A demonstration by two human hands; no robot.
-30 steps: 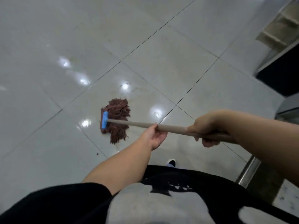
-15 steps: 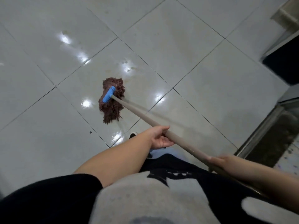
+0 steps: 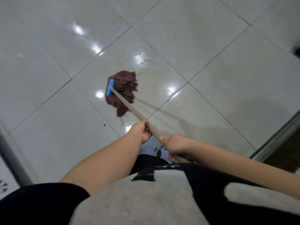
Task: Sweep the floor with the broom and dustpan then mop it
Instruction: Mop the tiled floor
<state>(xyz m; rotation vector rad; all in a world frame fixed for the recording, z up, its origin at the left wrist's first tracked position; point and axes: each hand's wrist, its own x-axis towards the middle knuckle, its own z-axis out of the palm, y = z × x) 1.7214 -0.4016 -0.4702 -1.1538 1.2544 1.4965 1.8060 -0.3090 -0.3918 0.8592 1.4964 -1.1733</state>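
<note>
brown mop head (image 3: pixel 123 92) is lying on the wet tiled floor (image 3: pixel 211 62); left hand (image 3: pixel 140 133) and right hand (image 3: pixel 176 146) are gripping its handle (image 3: pixel 129 105).

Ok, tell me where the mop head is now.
In the head view, the mop head rests on the tiled floor centre frame, ahead of the left hand.

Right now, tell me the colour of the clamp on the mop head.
Blue, seen in the head view: the clamp sits on the brown mop head.
</note>
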